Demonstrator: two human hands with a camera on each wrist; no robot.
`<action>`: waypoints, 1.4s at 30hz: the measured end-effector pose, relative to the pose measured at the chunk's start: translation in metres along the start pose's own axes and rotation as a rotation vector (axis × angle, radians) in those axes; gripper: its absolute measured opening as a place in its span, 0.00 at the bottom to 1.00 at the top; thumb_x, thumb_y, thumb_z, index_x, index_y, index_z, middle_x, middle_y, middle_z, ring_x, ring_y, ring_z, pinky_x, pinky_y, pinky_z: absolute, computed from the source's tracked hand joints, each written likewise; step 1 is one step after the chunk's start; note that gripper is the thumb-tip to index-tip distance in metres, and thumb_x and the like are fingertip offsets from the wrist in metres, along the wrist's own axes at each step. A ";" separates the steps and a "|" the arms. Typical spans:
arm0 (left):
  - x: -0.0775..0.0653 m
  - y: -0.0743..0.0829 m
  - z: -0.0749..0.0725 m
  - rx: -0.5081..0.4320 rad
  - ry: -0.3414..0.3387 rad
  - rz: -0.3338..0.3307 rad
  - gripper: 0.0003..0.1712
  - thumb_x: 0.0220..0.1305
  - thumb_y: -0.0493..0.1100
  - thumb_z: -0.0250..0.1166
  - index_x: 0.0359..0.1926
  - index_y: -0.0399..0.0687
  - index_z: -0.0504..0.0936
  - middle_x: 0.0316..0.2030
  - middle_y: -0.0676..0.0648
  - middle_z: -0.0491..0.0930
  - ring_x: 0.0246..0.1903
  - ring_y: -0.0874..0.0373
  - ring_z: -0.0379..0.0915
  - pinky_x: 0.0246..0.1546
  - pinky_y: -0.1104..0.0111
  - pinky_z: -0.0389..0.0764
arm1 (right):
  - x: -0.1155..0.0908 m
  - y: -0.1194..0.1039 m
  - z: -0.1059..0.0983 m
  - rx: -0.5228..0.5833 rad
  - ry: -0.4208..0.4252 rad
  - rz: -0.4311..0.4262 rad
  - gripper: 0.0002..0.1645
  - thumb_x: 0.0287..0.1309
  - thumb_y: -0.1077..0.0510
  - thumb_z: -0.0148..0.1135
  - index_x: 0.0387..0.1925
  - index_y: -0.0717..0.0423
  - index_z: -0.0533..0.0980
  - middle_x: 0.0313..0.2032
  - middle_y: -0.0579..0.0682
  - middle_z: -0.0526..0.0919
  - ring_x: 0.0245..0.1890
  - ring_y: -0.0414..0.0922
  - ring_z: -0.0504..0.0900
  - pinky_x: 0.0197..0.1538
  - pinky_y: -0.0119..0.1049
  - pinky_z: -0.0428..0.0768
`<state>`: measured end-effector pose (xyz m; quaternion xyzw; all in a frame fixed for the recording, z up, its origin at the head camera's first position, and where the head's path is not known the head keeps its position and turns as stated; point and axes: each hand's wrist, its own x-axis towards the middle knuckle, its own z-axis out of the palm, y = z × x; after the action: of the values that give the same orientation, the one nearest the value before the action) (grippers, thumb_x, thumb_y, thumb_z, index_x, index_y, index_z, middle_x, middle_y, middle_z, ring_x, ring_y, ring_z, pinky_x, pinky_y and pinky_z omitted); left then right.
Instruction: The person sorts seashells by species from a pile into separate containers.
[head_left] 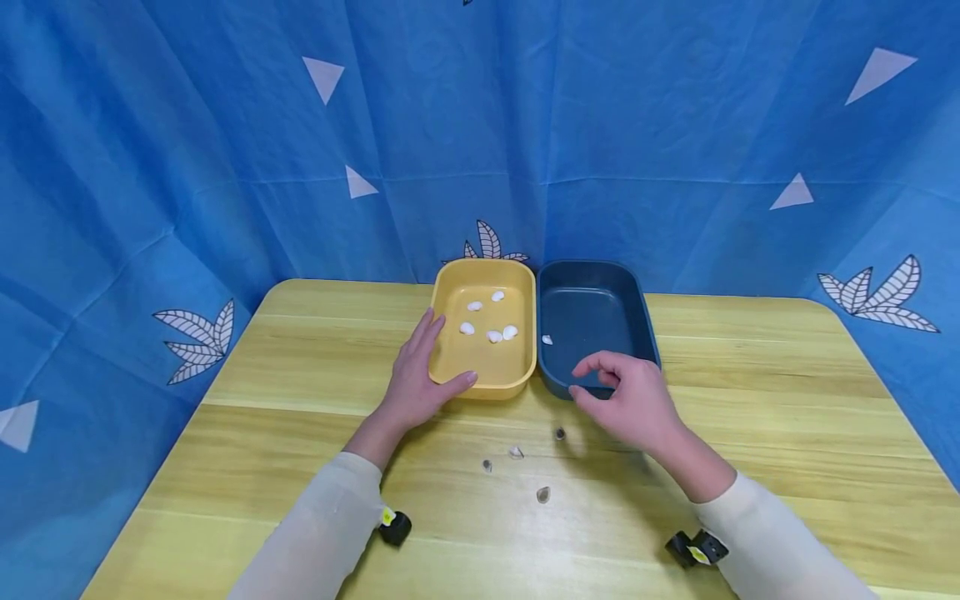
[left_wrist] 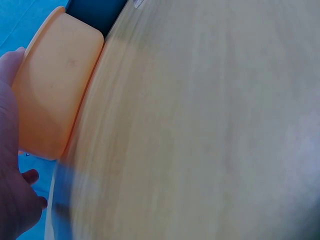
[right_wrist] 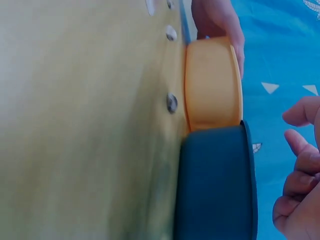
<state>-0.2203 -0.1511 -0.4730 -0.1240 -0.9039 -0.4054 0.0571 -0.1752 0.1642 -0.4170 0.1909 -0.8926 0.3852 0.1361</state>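
Note:
My left hand (head_left: 420,375) rests with spread fingers along the left side and near corner of a yellow tray (head_left: 480,390). Several small white seashells (head_left: 510,332) lie inside that tray. Against its right side stands a dark blue tray (head_left: 588,312), with a small pale shell (head_left: 547,340) by its left wall. Over the near edge of the blue tray is my right hand (head_left: 637,404); its thumb and forefinger are apart and nothing shows between them in the right wrist view. In front of the trays lie a white shell (head_left: 516,452) and a brownish shell (head_left: 543,495).
Two more small dark shells, one (head_left: 559,433) close to the blue tray and another (head_left: 487,466) farther left, lie on the wooden table (head_left: 300,350). A blue patterned cloth (head_left: 450,125) hangs behind the table and around its sides.

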 end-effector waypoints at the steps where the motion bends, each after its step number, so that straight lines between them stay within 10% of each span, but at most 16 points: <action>1: 0.000 0.000 0.000 0.000 0.001 -0.002 0.57 0.57 0.67 0.68 0.79 0.53 0.53 0.79 0.57 0.39 0.74 0.43 0.42 0.67 0.39 0.48 | -0.003 0.000 0.001 0.007 -0.006 0.002 0.09 0.48 0.60 0.76 0.32 0.48 0.83 0.15 0.37 0.56 0.18 0.41 0.63 0.33 0.37 0.71; 22: -0.001 0.001 -0.003 0.015 -0.010 -0.012 0.57 0.57 0.67 0.68 0.79 0.53 0.53 0.79 0.58 0.38 0.75 0.45 0.40 0.68 0.39 0.47 | -0.042 0.009 0.026 0.113 -0.114 -0.010 0.12 0.43 0.66 0.77 0.32 0.53 0.82 0.15 0.34 0.57 0.16 0.32 0.57 0.25 0.32 0.65; 42: 0.000 0.000 -0.002 0.007 -0.008 0.002 0.56 0.57 0.68 0.67 0.79 0.56 0.52 0.78 0.59 0.38 0.75 0.47 0.40 0.68 0.40 0.46 | -0.041 0.028 0.037 -0.051 -0.232 0.118 0.12 0.48 0.54 0.78 0.34 0.45 0.83 0.16 0.37 0.61 0.18 0.36 0.61 0.26 0.34 0.63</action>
<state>-0.2207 -0.1525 -0.4716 -0.1265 -0.9054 -0.4017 0.0544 -0.1548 0.1640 -0.4748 0.1776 -0.9215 0.3450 0.0140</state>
